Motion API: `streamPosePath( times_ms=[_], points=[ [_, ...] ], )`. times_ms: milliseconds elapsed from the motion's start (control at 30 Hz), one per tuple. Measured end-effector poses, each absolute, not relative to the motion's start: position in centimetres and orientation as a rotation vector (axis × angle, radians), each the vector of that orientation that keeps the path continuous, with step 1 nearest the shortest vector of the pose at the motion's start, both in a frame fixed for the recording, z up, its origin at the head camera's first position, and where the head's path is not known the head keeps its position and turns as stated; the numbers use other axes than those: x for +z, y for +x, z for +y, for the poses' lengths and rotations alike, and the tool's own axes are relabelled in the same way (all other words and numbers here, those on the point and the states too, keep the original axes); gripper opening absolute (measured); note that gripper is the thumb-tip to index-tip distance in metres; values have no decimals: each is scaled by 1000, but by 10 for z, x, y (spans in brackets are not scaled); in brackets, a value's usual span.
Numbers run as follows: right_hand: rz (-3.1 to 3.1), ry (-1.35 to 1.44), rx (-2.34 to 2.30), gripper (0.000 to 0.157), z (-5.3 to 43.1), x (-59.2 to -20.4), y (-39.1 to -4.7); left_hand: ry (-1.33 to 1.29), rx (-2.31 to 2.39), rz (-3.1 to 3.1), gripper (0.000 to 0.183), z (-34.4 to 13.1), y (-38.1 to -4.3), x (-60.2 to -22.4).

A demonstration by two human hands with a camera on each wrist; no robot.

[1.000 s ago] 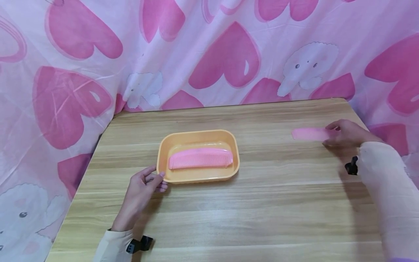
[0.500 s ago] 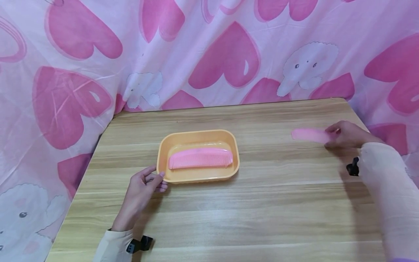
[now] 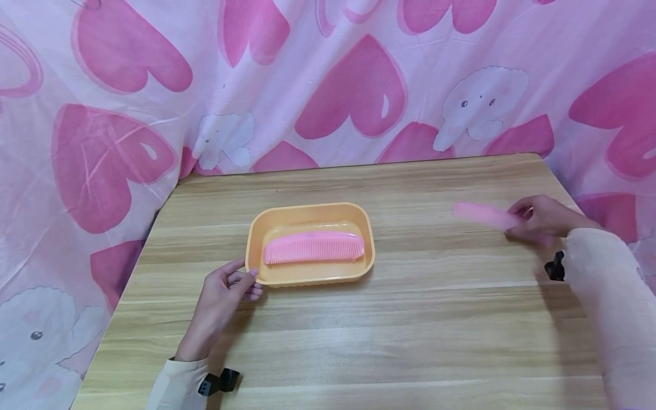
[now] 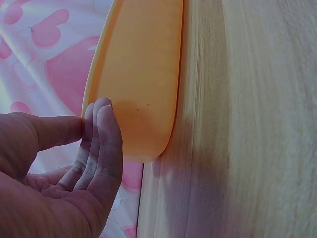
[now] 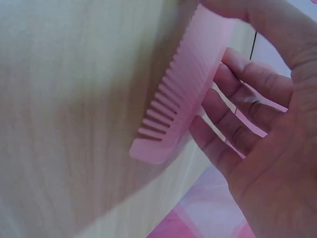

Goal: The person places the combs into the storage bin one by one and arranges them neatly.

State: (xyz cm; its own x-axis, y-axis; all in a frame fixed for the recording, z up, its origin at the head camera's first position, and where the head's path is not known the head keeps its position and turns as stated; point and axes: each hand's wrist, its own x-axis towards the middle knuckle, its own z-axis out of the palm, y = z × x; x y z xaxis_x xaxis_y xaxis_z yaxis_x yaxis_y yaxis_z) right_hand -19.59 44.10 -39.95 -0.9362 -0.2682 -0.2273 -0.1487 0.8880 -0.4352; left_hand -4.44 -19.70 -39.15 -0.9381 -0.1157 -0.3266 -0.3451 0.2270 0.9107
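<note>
My left hand (image 3: 222,299) pinches the near left corner of an orange plastic tray (image 3: 312,281), thumb on the rim and fingers below it. In the left wrist view the tray's outer wall (image 4: 143,64) shows beside the fingers. A pink comb (image 3: 315,249) lies inside the tray with its teeth toward me. Over at the right side, my right hand (image 3: 543,216) grips a second pink comb (image 3: 479,214) between thumb and fingers. The right wrist view shows that comb's widely spaced teeth (image 5: 161,111) close to the wood; part of it is hidden behind the hand.
Both hands work over a wood-grain table (image 3: 410,336). A pink curtain (image 3: 353,74) printed with hearts and white animals hangs along its back and sides. A black wrist camera (image 3: 220,382) sits on the left sleeve, another camera (image 3: 554,266) on the right.
My right hand has shifted slightly toward me, and the comb it holds has tilted, its right end now nearer to me. The left hand, tray and first comb have not moved.
</note>
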Motion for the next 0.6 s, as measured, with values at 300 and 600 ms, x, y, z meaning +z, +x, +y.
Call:
streamPosePath(
  times_ms=[300,600],
  points=[
    [2779,-286,-654,47,433,-403,-191,-441,1794,2302,54,-197,-44,-391],
    [2777,-265,-616,52,414,-398,-191,-432,1795,2301,53,-196,-44,-390]
  ],
)
